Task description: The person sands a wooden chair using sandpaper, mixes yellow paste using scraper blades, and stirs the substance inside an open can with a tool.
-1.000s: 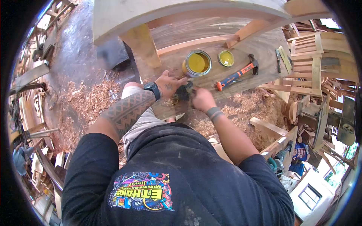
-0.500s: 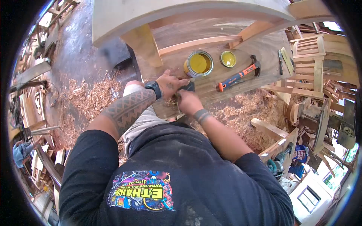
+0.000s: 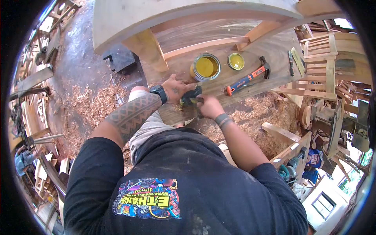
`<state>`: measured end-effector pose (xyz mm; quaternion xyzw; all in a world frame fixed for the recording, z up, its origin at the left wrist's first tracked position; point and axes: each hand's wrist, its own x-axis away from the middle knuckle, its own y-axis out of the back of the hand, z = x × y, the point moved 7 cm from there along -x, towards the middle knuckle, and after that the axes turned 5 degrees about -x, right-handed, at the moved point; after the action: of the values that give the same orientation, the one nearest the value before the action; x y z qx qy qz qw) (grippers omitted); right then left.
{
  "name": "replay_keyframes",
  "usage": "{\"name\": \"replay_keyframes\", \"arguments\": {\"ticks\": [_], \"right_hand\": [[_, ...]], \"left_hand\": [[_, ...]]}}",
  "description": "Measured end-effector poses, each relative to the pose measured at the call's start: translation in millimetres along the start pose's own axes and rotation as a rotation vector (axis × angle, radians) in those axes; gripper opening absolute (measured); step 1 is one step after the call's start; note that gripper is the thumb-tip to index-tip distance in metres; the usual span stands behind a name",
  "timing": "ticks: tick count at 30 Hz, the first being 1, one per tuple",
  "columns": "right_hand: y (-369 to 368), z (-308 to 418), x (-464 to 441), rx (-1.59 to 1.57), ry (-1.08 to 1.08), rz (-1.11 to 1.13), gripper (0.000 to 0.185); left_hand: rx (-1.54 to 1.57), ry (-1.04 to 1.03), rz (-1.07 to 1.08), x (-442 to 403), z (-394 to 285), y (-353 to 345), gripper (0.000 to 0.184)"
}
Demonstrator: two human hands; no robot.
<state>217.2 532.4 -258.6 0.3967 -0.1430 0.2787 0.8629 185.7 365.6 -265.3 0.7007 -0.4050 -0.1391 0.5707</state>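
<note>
My left hand (image 3: 176, 88), with a watch on its wrist, lies with its fingers stretched out over the near edge of the wooden board, against a dark, crumpled, cloth-like piece (image 3: 191, 95). The fingers of my right hand (image 3: 210, 107) are closed on the right end of this dark piece; its exact kind is unclear. Just beyond the hands stands an open can of yellow paste or paint (image 3: 205, 67). Its yellow-coated lid (image 3: 235, 61) lies to the right. A hammer (image 3: 247, 80) with an orange and blue handle rests on the board.
A curved wooden frame (image 3: 196, 12) spans the far side of the board (image 3: 276, 74). A knife (image 3: 291, 64) lies at the right end. Shavings (image 3: 258, 117) cover the floor. A dark block (image 3: 120, 59) sits to the left, and slatted chair parts (image 3: 321, 58) stand at the right.
My right hand has moved to the right, away from my left hand, and more of the dark piece shows between them. My left hand has barely moved.
</note>
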Motion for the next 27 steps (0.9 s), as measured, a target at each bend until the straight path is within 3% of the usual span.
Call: {"name": "replay_keyframes", "arguments": {"ticks": [2, 5, 6, 10, 13, 18, 22, 24, 25, 27], "right_hand": [[0, 14, -8, -0.035, 0.021, 0.004, 0.031], [-40, 44, -23, 0.028, 0.230, -0.006, 0.028], [-36, 44, -22, 0.014, 0.203, 0.014, 0.029], [1, 19, -21, -0.040, -0.032, 0.070, 0.029], [-47, 37, -29, 0.074, 0.116, 0.098, 0.026], [1, 32, -24, -0.063, 0.026, 0.092, 0.026], [-35, 59, -19, 0.011, 0.211, 0.053, 0.027], [-25, 42, -30, 0.006, 0.068, 0.120, 0.027], [-19, 30, -31, 0.003, -0.005, 0.156, 0.027], [-7, 42, -23, 0.019, 0.079, 0.105, 0.026]], "left_hand": [[-0.037, -0.018, -0.074, 3, -5, 14, 0.085], [-0.055, 0.014, 0.108, -2, -11, 22, 0.088], [-0.058, 0.035, 0.218, -2, -9, 21, 0.089], [-0.052, 0.006, 0.139, -2, -8, 28, 0.092], [-0.069, -0.063, 0.092, -1, -9, 26, 0.093], [-0.066, -0.013, 0.248, -1, -11, 39, 0.091], [-0.155, -0.076, 0.107, -8, 1, 14, 0.084], [-0.178, -0.097, 0.007, -5, -2, 12, 0.081], [-0.160, -0.071, 0.067, -5, 0, 10, 0.080], [-0.112, -0.007, 0.186, -2, -7, 26, 0.080]]}}
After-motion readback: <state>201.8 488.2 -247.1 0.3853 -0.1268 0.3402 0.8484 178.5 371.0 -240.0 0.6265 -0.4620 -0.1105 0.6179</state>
